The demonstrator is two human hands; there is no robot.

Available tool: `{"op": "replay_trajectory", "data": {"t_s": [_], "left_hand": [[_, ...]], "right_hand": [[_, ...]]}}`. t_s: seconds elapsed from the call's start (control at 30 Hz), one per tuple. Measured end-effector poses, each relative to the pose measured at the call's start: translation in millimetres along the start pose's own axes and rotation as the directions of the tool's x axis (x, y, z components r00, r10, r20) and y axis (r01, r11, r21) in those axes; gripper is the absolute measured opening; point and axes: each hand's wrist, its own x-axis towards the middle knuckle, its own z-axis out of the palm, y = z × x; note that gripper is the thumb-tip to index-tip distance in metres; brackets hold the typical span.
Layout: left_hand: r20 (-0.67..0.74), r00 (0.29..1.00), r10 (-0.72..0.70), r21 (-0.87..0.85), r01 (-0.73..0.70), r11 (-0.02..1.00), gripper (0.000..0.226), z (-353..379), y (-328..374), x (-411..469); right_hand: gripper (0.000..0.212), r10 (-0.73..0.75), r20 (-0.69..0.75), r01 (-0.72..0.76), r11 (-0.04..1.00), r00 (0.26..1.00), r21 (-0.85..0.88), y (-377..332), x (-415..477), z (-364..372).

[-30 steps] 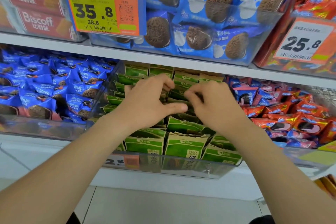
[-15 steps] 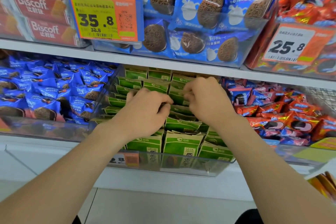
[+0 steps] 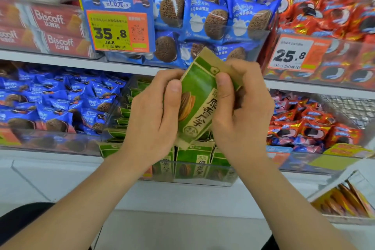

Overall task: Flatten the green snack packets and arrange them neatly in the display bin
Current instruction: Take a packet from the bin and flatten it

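- Since the earlier frames, one green snack packet (image 3: 199, 97) has been lifted out of the display bin (image 3: 203, 178) and both hands have been raised with it.
- It is held above the bin, in front of the shelf, tilted with its top to the right.
- Its left edge is gripped by the left hand (image 3: 154, 111), fingers curled behind and thumb pressed on the front.
- Its right edge is gripped likewise by the right hand (image 3: 241, 111).
- More green packets (image 3: 194, 154) are stood in the bin below.
- Blue cookie packets (image 3: 60, 103) are piled to the left and red packets (image 3: 304, 126) to the right.
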Motion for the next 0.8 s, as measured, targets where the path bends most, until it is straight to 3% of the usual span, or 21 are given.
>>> {"op": "replay_trajectory", "data": {"t_s": [0.1, 0.2, 0.27, 0.3, 0.47, 0.6, 0.73, 0.8], "left_hand": [[-0.009, 0.993, -0.115, 0.001, 0.115, 0.993, 0.031, 5.3, 1.6, -8.5], [-0.052, 0.956, -0.287, -0.002, 0.287, 0.958, 0.029, 14.2, -2.6, -19.2], [-0.085, 0.924, -0.374, -0.024, 0.373, 0.927, 0.027, 18.2, -5.8, -25.5], [-0.089, 0.913, -0.399, -0.046, 0.396, 0.917, 0.025, 19.1, -6.2, -28.1], [-0.041, 0.916, -0.399, -0.185, 0.385, 0.904, 0.009, 19.8, -3.0, -34.7], [-0.035, 0.932, -0.362, -0.189, 0.349, 0.918, 0.019, 20.7, -9.1, -35.7], [-0.046, 0.937, -0.347, -0.201, 0.331, 0.922, 0.026, 20.6, -7.6, -32.1], [-0.046, 0.936, -0.35, -0.187, 0.336, 0.923, 0.022, 20.6, -7.9, -30.2]], "right_hand": [[0.021, 0.351, 0.026, -0.349, 0.919, 0.936, 0.183, -7.8, -6.3, 2.6], [0.035, 0.694, 0.266, -0.74, 0.657, 0.669, 0.146, -6.8, -13.6, -0.9], [0.029, 0.712, 0.505, -0.842, 0.537, 0.488, 0.055, -6.9, -20.9, -5.3], [0.026, 0.699, 0.562, -0.861, 0.507, 0.442, 0.047, -7.6, -24.6, -7.9], [0.028, 0.696, 0.49, -0.848, 0.478, 0.525, 0.228, -6.4, -37.2, -10.3], [0.027, 0.641, 0.366, -0.736, 0.619, 0.675, 0.274, -4.6, -46.7, 1.2], [0.016, 0.667, 0.199, -0.687, 0.632, 0.718, 0.36, -6.1, -44.5, 7.8], [0.016, 0.599, 0.139, -0.608, 0.725, 0.788, 0.323, -4.6, -44.2, 8.2]]}}
